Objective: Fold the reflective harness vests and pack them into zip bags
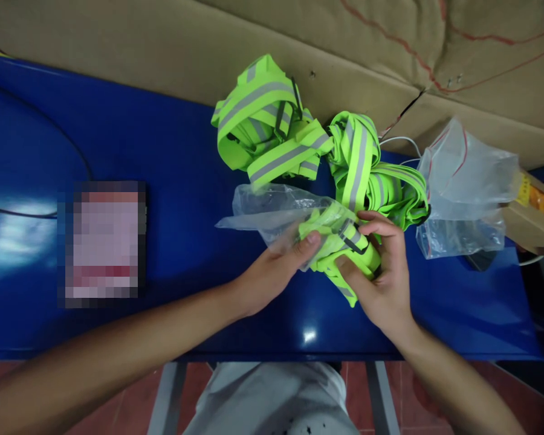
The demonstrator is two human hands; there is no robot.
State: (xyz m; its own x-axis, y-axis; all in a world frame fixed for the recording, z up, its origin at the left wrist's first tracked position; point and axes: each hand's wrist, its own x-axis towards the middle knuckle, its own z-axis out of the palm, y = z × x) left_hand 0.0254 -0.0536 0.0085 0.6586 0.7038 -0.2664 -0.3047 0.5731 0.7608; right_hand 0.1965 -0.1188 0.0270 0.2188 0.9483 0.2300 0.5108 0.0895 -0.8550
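My left hand (276, 263) pinches the edge of a clear plastic bag (272, 211) lying on the blue table (172, 181). My right hand (381, 272) is closed round a folded neon-green reflective strap bundle (340, 241), whose end sits partly inside the bag's mouth. Two more neon-green bundles with grey reflective stripes lie just behind: one at the back centre (265, 121), another to its right (372, 169).
A second clear plastic bag (466, 187) stands at the right, beside a cardboard box (532, 211). A blurred-out flat item (104, 241) lies at the left of the table. Brown cardboard sheeting (163, 48) lines the wall behind. White cable runs near the far bundles.
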